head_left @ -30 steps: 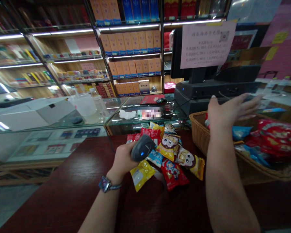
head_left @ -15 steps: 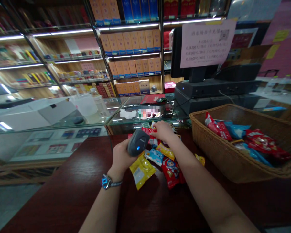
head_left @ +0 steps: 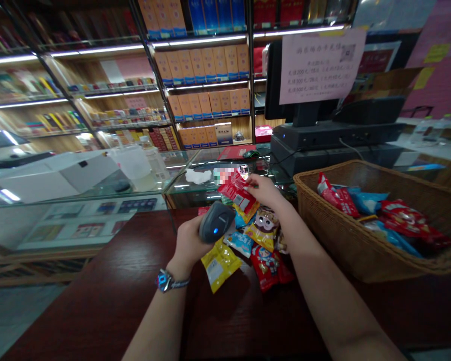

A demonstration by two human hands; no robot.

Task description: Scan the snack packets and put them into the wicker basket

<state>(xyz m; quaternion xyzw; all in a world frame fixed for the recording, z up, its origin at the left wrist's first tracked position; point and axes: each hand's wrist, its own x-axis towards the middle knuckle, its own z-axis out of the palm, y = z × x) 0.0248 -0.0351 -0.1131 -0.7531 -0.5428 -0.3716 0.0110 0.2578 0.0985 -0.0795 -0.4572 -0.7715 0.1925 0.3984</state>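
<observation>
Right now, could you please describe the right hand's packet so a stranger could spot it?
On the dark red wooden counter, find the heap of colourful foil snack packets. The red foil packet is raised off it, pinched in the right hand, while the others lie on the counter.

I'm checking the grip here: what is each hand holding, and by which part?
The left hand grips a barcode scanner by its handle; the right hand pinches a red snack packet by its corner.
</observation>
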